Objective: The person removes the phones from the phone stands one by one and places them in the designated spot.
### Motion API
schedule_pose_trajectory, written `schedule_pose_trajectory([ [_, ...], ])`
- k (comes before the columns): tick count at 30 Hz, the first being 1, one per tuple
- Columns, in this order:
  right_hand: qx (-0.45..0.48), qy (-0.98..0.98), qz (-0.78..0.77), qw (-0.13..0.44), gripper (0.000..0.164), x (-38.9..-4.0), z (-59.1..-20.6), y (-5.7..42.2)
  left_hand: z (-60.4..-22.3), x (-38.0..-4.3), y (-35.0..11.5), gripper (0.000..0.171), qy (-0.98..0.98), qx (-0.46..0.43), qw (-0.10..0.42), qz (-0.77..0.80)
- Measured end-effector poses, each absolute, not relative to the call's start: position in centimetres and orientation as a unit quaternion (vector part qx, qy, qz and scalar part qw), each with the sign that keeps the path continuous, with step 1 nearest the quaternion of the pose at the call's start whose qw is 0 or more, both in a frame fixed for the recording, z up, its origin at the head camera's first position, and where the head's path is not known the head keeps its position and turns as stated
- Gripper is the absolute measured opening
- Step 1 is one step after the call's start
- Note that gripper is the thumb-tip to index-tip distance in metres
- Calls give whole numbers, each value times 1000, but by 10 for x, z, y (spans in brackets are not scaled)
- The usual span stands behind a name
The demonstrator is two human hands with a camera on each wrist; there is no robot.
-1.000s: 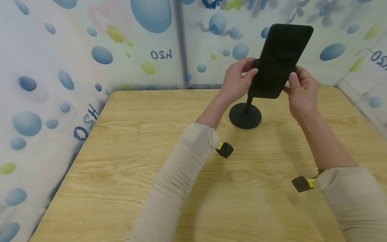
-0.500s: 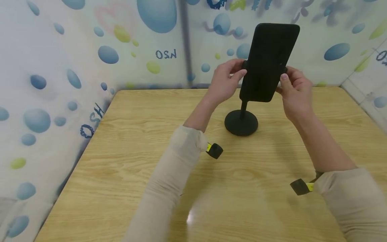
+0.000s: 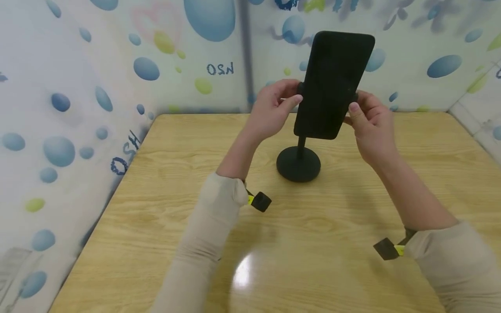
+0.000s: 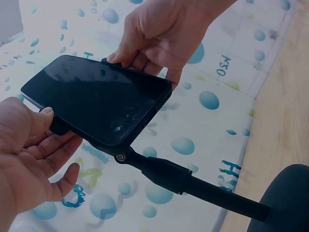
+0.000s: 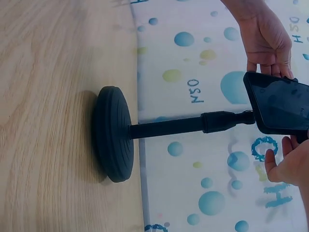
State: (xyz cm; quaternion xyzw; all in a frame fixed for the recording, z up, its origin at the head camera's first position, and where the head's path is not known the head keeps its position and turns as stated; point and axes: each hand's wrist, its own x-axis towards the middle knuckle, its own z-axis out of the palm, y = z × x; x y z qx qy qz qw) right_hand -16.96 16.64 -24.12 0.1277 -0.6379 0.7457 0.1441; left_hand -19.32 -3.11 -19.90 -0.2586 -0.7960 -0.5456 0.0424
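Note:
A black smartphone [image 3: 334,82] sits tilted in the clamp of a black phone stand [image 3: 298,164], its dark screen facing the person. My left hand [image 3: 272,108] pinches the clamp's left side, thumb at the phone's edge. On the opposite side, my right hand [image 3: 375,126] pinches the other clamp arm between thumb and fingers. The left wrist view shows the left hand's thumb [image 4: 41,118] on one clamp pad and the right hand [image 4: 159,36] across the phone. A slim pole [image 5: 166,126] joins the round base [image 5: 115,134] to the holder; the base is at the tabletop.
The wooden table [image 3: 156,208] extends around the stand. Behind it and to the left hangs a pale wall covering [image 3: 188,56] with blue and green bubble prints. A small black wrist camera [image 3: 261,201] sticks out from the left sleeve, another wrist camera [image 3: 386,249] from the right.
The stand with the phone has moved left and nearer to the person, both hands moving along with it and keeping their grip on the clamp. The head view has shifted slightly.

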Motion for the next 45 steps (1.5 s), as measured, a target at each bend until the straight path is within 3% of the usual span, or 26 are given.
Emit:
schedule_pose_trajectory([
  [8, 174, -645, 732, 135, 23, -161, -240, 154, -210, -199, -55, 25, -772, -299, 67, -557],
  [16, 221, -657, 708, 132, 20, -157, -243, 144, -209, -193, -74, 22, -771, -302, 58, -558],
  [45, 247, -707, 650, 126, 23, -146, -250, 120, -219, -180, -111, 17, -742, -317, 58, -587],
])
